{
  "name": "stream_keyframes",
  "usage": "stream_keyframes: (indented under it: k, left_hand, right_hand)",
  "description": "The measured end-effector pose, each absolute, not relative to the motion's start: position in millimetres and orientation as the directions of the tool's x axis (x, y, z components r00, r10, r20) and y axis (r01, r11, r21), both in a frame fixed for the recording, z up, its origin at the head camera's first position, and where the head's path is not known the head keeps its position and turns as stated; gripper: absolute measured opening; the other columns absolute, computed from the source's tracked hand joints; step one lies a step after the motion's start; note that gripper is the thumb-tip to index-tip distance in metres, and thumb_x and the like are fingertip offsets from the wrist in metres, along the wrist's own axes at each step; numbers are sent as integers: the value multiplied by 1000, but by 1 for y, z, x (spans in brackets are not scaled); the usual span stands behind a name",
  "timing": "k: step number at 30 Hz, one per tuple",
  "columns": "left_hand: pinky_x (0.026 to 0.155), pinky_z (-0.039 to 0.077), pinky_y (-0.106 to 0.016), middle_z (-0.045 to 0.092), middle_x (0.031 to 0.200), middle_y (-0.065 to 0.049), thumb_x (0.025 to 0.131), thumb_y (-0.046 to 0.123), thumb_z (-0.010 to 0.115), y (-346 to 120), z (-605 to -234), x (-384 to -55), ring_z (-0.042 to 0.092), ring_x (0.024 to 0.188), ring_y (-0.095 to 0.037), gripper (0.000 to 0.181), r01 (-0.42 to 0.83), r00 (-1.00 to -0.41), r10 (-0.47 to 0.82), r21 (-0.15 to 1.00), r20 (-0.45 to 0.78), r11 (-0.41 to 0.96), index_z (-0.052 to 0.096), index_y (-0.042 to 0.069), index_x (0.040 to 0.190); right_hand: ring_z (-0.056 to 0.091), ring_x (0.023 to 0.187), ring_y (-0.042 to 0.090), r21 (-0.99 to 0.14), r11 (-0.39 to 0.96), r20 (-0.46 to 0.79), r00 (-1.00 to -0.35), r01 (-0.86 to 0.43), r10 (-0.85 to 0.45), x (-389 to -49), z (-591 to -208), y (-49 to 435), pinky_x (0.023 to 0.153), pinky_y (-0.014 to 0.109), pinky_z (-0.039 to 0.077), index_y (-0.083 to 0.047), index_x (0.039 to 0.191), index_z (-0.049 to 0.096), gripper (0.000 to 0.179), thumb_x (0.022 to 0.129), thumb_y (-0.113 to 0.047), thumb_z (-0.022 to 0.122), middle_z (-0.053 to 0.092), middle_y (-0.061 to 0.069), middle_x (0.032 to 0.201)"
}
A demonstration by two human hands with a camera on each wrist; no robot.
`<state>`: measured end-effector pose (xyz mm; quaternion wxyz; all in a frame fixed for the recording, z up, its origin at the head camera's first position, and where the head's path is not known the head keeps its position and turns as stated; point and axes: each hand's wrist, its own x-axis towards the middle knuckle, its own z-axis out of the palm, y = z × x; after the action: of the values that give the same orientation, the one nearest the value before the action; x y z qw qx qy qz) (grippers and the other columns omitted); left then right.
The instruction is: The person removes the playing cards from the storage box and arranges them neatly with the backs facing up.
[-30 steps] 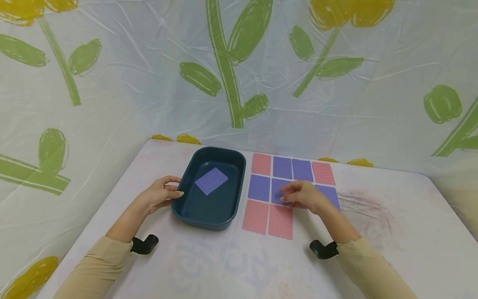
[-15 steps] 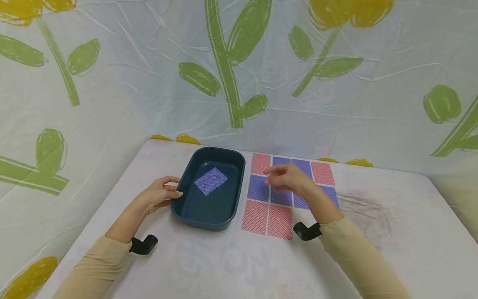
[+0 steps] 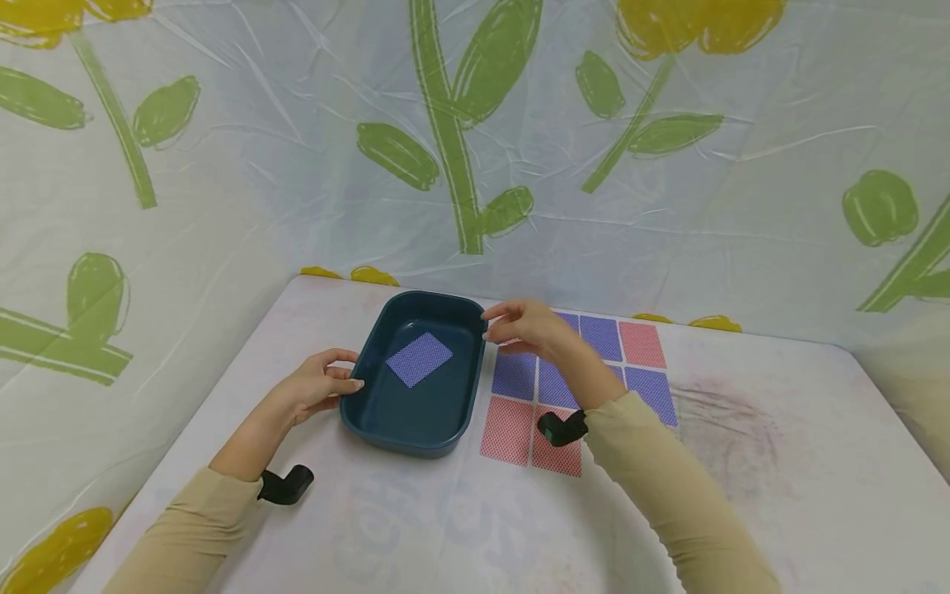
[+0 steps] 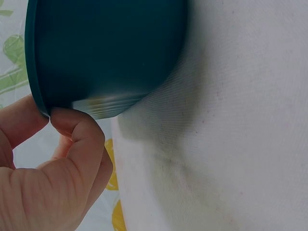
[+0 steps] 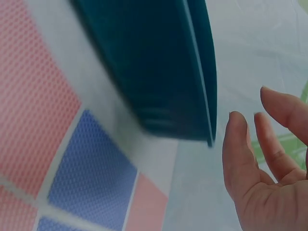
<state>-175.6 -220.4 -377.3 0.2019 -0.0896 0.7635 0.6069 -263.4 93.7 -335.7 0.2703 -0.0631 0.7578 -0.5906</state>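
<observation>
My left hand (image 3: 321,384) pinches the left rim of a dark teal plastic tray (image 3: 416,421), thumb on one side and fingers on the other. Inside the tray lies one blue-patterned card (image 3: 420,360), turned at an angle. My right hand (image 3: 530,327) hovers by the tray's far right corner; the right wrist view shows its fingers (image 5: 275,149) spread apart, holding nothing and clear of the rim. Below that hand are rows of cards lying flat, some blue (image 3: 514,375) and some red (image 3: 506,431). The hand and forearm hide part of the rows.
A white cloth covers the table (image 3: 445,528). Behind it hangs a sheet (image 3: 312,181) printed with green leaves and yellow flowers. A black wrist camera (image 3: 288,485) sits on the left wrist and another camera (image 3: 562,428) on the right.
My right hand has travelled left and away from me, from over the middle card row to beside the tray's far right corner. The left hand and the tray have stayed put.
</observation>
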Motion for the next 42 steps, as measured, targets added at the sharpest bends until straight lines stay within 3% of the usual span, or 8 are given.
stream_keyframes:
  k: [4, 8, 11, 16, 28, 35, 39, 42]
  left_hand:
    - [72, 46, -27, 51, 95, -9, 89, 4, 60, -221, -377, -176, 53, 82, -17, 54, -383, -902, 108, 890, -418, 250, 33, -2, 135]
    - [71, 46, -28, 51, 93, -8, 89, 4, 60, -221, -377, -176, 52, 81, -16, 54, -381, -902, 113, 891, -417, 248, 33, -2, 135]
    - [71, 45, -28, 51, 92, -8, 89, 4, 61, -221, -376, -176, 52, 80, -16, 54, -382, -902, 113, 891, -418, 247, 33, -2, 135]
    - [71, 45, -27, 51, 94, -9, 89, 4, 60, -221, -375, -176, 52, 81, -17, 54, -383, -901, 109, 887, -421, 257, 33, -2, 135]
    - [70, 45, -27, 51, 90, -7, 89, 4, 61, -222, -374, -176, 52, 80, -16, 53, -379, -902, 115, 892, -415, 248, 33, -3, 134]
    - [70, 46, -26, 51, 89, -6, 89, 3, 59, -222, -376, -175, 53, 79, -15, 52, -372, -905, 123, 897, -408, 239, 33, -4, 134]
    - [71, 46, -27, 52, 90, -7, 89, 5, 61, -221, -377, -176, 53, 80, -17, 53, -373, -905, 116, 895, -409, 245, 34, -3, 134]
    - [71, 46, -27, 53, 91, -8, 89, 5, 61, -220, -377, -176, 54, 80, -17, 53, -374, -905, 111, 893, -411, 251, 35, -3, 134]
  right_hand:
    - [53, 109, 39, -932, 241, -351, -848, 272, -398, -268, -334, 75, 87, 41, 47, 4, 132, 45, 51, 84, 6, 61, 57, 9, 93]
    - [59, 99, 31, -927, 211, -368, -857, 309, -361, -273, -337, 56, 85, 40, 49, 1, 131, 47, 53, 82, 8, 64, 58, 11, 94]
    - [60, 96, 26, -924, 192, -380, -856, 331, -351, -275, -338, 45, 86, 40, 48, 1, 130, 48, 53, 81, 9, 64, 59, 18, 107]
    - [52, 113, 37, -920, 158, -391, -854, 358, -343, -277, -341, 29, 92, 44, 44, 4, 132, 45, 55, 81, 10, 63, 47, 25, 129]
    - [54, 109, 31, -909, 143, -413, -887, 390, -205, -277, -360, -1, 95, 46, 41, -2, 123, 56, 48, 78, 5, 69, 54, 18, 123]
    - [49, 84, 19, -902, 364, -284, -953, 230, -102, -273, -383, -10, 80, 36, 46, -1, 110, 64, 41, 71, 6, 75, 57, 14, 109]
    - [52, 101, 27, -805, 579, -228, -969, 132, -95, -269, -391, -12, 88, 38, 44, -1, 110, 61, 48, 68, -5, 82, 55, 17, 117]
    - [42, 118, 36, -708, 699, -253, -959, 96, -125, -267, -393, -14, 96, 43, 39, -1, 119, 53, 65, 66, -19, 86, 45, 21, 126]
